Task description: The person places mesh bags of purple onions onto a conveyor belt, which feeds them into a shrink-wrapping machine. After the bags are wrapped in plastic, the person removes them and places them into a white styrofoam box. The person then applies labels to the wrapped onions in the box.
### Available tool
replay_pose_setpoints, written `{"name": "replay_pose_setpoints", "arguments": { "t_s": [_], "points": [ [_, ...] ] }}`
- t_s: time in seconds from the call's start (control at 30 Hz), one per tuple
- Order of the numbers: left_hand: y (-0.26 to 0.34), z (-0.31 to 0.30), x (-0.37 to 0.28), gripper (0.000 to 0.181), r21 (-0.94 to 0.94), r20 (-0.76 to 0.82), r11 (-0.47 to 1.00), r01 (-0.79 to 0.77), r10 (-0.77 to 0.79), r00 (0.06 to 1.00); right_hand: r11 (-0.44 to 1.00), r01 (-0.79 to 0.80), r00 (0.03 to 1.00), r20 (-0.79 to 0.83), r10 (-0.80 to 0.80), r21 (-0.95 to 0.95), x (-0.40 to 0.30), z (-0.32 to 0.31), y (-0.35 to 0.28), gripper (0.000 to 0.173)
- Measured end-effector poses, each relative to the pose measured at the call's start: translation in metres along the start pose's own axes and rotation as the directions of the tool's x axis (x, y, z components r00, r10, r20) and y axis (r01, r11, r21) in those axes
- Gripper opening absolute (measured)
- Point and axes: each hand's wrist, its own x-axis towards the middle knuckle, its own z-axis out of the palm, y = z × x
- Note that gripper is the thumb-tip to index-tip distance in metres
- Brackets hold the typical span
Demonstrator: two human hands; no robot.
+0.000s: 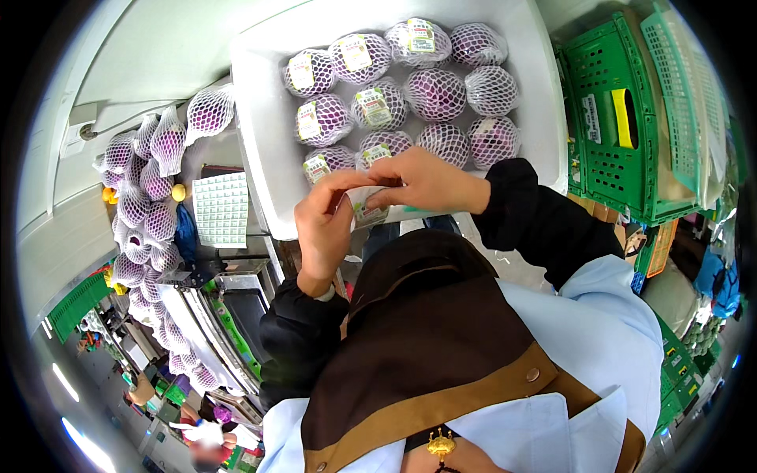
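Note:
My left hand grips a strip of printed labels, which curls between its thumb and fingers. From the other side, my right hand pinches the same strip with thumb and fingertips. Both hands are above the near edge of a white foam box. Inside it, round purple produce lies in rows, each piece wrapped in a white foam net. Several pieces on the left and along the back bear a label; others on the right show none on the visible side. My hands partly hide the front row.
More netted purple produce is heaped along the left. A sheet of small labels lies beside the box, near a dark-screened machine. Green plastic crates stand at the right. Another person is at lower left.

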Motion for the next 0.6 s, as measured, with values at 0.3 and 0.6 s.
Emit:
{"name": "replay_pose_setpoints", "arguments": {
  "t_s": [0.3,0.6],
  "points": [
    [-0.029,-0.031,-0.033,0.031,0.254,-0.052,0.966,0.04,-0.028,0.998,1.0,-0.02,0.82,-0.573,0.021,0.007,-0.011,-0.065,0.005,0.024],
    [-0.003,-0.016,-0.023,0.024,-0.174,-0.012,0.967,0.188,-0.192,0.981,0.463,-0.429,0.847,-0.524,-0.093,-0.776,0.017,-0.109,0.154,0.029]
  ]
}}
